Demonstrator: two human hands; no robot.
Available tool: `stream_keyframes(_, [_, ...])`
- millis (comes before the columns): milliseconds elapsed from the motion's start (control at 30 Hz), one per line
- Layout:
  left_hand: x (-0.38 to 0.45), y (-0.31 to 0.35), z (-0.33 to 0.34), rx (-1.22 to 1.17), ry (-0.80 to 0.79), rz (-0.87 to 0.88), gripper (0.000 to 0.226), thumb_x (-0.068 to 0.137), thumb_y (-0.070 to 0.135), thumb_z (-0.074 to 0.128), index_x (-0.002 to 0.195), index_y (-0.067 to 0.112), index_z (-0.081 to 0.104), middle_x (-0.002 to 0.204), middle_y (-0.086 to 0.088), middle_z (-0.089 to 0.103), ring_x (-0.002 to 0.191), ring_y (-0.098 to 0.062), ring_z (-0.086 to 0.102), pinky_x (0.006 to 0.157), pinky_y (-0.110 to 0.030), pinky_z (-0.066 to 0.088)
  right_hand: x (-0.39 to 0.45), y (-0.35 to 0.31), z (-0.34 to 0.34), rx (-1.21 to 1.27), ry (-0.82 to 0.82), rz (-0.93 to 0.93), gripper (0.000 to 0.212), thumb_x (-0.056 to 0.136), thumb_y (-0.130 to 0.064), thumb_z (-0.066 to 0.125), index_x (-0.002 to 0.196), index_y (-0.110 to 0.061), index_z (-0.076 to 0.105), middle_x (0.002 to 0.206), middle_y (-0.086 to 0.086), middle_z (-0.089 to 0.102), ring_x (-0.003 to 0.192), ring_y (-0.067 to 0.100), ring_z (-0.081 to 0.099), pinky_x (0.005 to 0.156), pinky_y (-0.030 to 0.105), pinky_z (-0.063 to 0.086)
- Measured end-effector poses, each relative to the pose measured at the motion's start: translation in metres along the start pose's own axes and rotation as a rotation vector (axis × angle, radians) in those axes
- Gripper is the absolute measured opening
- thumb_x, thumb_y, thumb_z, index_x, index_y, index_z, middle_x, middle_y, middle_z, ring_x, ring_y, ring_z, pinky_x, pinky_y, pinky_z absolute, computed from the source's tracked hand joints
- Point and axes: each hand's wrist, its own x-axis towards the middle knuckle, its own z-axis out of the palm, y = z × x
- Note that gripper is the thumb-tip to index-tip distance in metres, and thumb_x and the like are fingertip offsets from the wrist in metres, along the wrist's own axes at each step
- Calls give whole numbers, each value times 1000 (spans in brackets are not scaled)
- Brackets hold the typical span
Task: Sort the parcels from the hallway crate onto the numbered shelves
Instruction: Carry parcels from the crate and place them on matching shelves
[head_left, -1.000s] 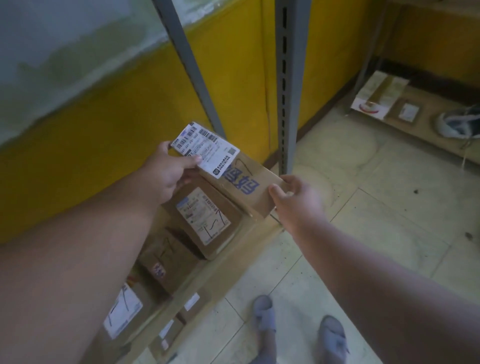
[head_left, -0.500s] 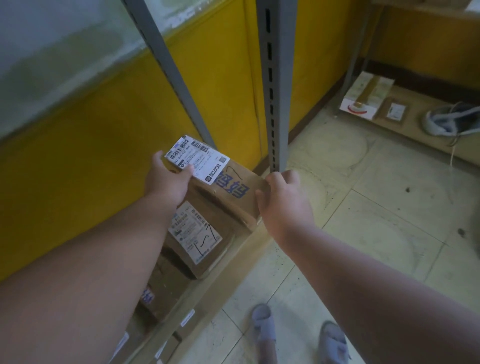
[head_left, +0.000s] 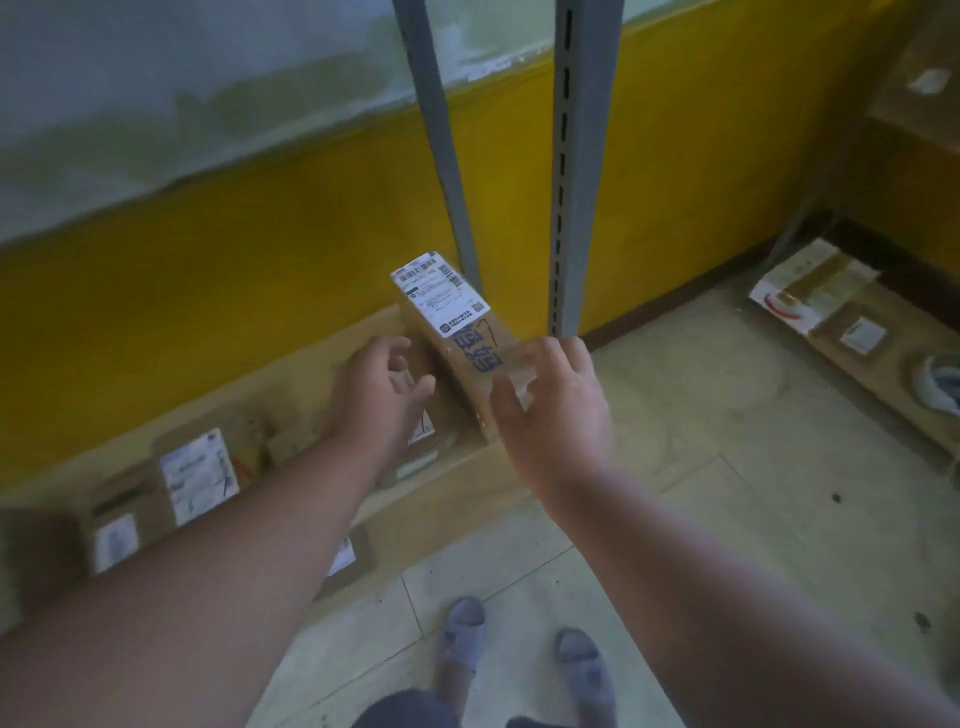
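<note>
A long brown cardboard parcel (head_left: 460, 338) with a white barcode label and blue characters rests at the right end of the low wooden shelf (head_left: 447, 486), beside the grey slotted upright (head_left: 582, 156). It leans on the parcels to its left. My left hand (head_left: 382, 389) hovers at its left side with loosely curled fingers that hold nothing. My right hand (head_left: 553, 410) is at its near right corner with spread fingers; whether the thumb touches the cardboard I cannot tell.
Further labelled parcels (head_left: 200, 475) line the same shelf to the left. A second grey post (head_left: 441, 130) stands behind against the yellow wall. Another low shelf at the right carries flat parcels (head_left: 813, 288) and a shoe (head_left: 940, 387). My slippered feet (head_left: 465, 642) stand on the tiled floor.
Both hands gripped the parcel earlier. It now rests on the shelf by the upright, and both hands have let go and opened. The view has swung left.
</note>
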Motion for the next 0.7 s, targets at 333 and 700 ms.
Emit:
stream_keyframes(333, [-131,-13,-39,-33,210,-128,35,85,32,73,116,30,58,93,14,60,76,-13,61,74,-34,53,-51,-40,-21,90,-213,-258,29,89,-32,67,114,-17,62,108,-3,56,95,17,58,69,20,34])
stream_keyframes(700, [-377,-157,-237,66,569,-458,40,85,36,73,122,34,56,104,15,59,81,3,59,78,-27,52,-258,-251,42,256,-569,-771,35,87,-34,68,118,-19,63,111,-2,62,98,16,60,80,30,50])
